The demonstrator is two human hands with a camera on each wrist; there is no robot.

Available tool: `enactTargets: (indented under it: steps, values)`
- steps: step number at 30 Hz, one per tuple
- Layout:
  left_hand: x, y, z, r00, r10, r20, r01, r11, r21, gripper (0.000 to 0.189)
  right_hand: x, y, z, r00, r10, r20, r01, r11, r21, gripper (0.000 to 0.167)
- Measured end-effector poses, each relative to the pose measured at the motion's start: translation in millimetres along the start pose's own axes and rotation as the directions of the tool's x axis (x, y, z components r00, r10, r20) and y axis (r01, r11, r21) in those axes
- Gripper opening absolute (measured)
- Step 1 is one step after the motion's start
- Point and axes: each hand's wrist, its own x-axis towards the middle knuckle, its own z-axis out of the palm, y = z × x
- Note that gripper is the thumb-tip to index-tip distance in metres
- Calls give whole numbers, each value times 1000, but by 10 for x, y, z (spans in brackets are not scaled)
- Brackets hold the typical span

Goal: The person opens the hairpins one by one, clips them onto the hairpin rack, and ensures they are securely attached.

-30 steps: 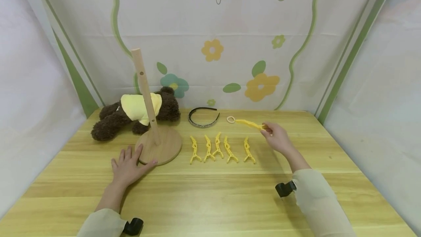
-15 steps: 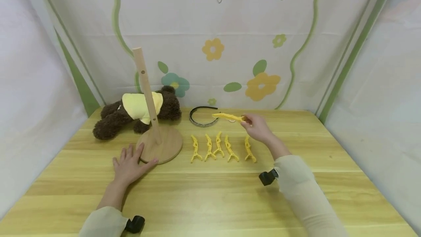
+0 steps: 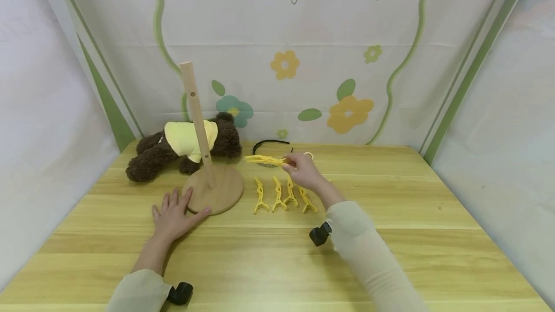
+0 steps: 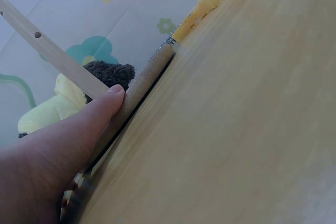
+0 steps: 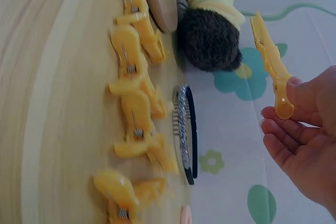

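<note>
My right hand [image 3: 303, 172] pinches a yellow hair clip [image 3: 264, 160] by one end and holds it raised over the back of the table. In the right wrist view, thumb and fingertips meet at the clip's wide end, and its narrow end points away. With fingers spread, my left hand [image 3: 171, 220] lies at the near left edge of a wooden stand's round base [image 3: 223, 191]. Its thumb [image 4: 105, 103] presses on the base's rim in the left wrist view. From that base rises an upright post [image 3: 198, 124] with small holes.
Several yellow hair clips [image 3: 260, 195] lie in a row right of the stand, one mostly hidden by my right wrist. Behind them are a glittery headband [image 5: 184, 129] and a pale ring [image 3: 311, 156]. A brown teddy bear [image 3: 227, 138] in a yellow shirt lies behind the post.
My right hand has carried the hair clip leftward, from right of the pale ring to in front of the headband. My left hand has stayed at the stand's base.
</note>
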Motion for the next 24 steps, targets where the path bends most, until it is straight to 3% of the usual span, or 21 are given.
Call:
enactTargets:
  steps: [10,24]
  values:
    - [-1,-21,19,1000,2,-11,-1,1000,5,94,117,-159,351,998,7,-55,-3,998,67,25]
    - [11,-46,42,1000,2,-9,-2,1000,11,94,290,-321,775,999,-3,-34,6,997,75,22]
